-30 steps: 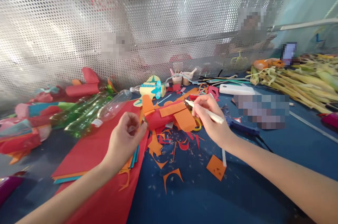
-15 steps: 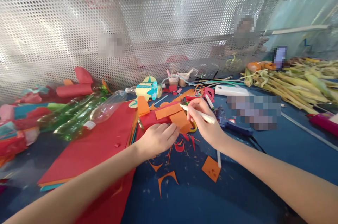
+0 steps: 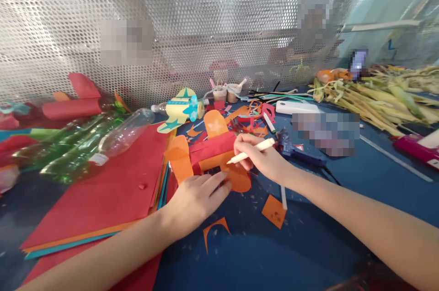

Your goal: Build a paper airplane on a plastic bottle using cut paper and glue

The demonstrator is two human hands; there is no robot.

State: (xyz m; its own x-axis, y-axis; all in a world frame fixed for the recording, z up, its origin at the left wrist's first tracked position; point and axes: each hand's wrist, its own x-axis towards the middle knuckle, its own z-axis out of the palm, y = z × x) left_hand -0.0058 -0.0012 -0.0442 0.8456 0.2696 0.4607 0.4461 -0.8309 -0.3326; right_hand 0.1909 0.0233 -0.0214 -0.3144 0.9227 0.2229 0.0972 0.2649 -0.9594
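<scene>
In front of me lies a red paper airplane [image 3: 212, 147] with rounded orange paper wings. A pale star shows on its far wing [image 3: 216, 124]. The fingers of my left hand [image 3: 195, 199] are bent against the edge of the near orange wing [image 3: 238, 179], holding it; the thumb's grip is partly hidden. Pinched in my right hand [image 3: 260, 158] is a white marker [image 3: 252, 150], its tip pointing down-left at or just above the near wing. I cannot tell whether the tip touches. An orange piece with rounded ends [image 3: 179, 156] stands at the airplane's left end.
Red, orange and blue paper sheets [image 3: 113, 190] lie left, with clear and green plastic bottles [image 3: 126, 131] behind. A yellow-and-blue bottle airplane [image 3: 185, 108] sits farther back. Right are a blue glue gun [image 3: 302, 151], a capped marker [image 3: 269, 123] and dry husks [image 3: 384, 99]. Orange scraps [image 3: 274, 211] lie nearer.
The airplane has turned, and its rounded orange wings now show plainly. My marker tip has moved down onto or over the near wing. My view has shifted a little.
</scene>
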